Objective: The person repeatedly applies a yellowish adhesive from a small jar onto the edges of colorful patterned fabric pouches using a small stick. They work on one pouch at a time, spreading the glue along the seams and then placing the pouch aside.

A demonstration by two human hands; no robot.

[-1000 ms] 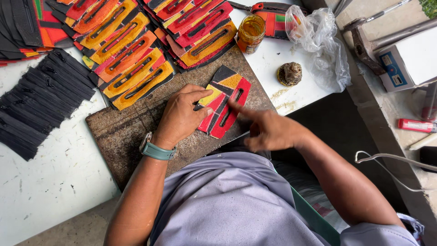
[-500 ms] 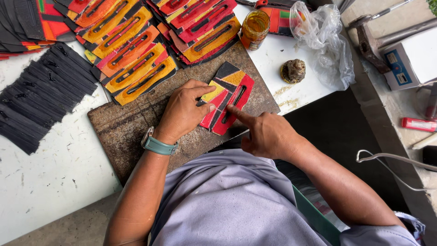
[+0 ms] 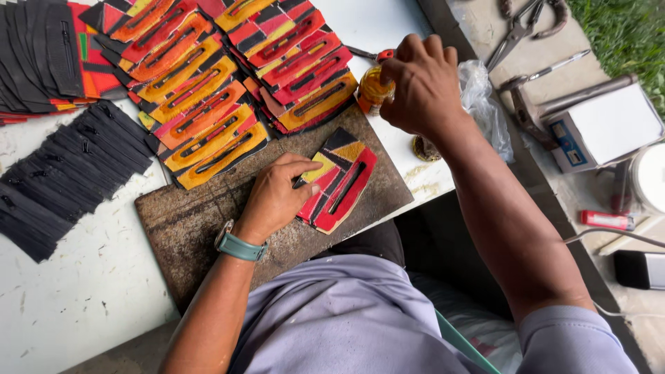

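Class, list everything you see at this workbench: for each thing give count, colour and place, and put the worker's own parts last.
Patchwork piece: one, red, yellow and black, on the board, under the left fingers.
Work board: one, dark brown, on the white table.
Slotted patchwork pieces: many, orange, red and yellow, overlapping in rows behind the board.
Zipper strips: many, black, fanned at the table's left.
Small jar: one, amber, by the right hand.
Clear plastic bag: one, right of the jar.
Pliers: one, metal, far right bench.
Wristwatch: one, teal, left wrist.
Left hand: pressing the piece.
Right hand: grip closed above the jar.
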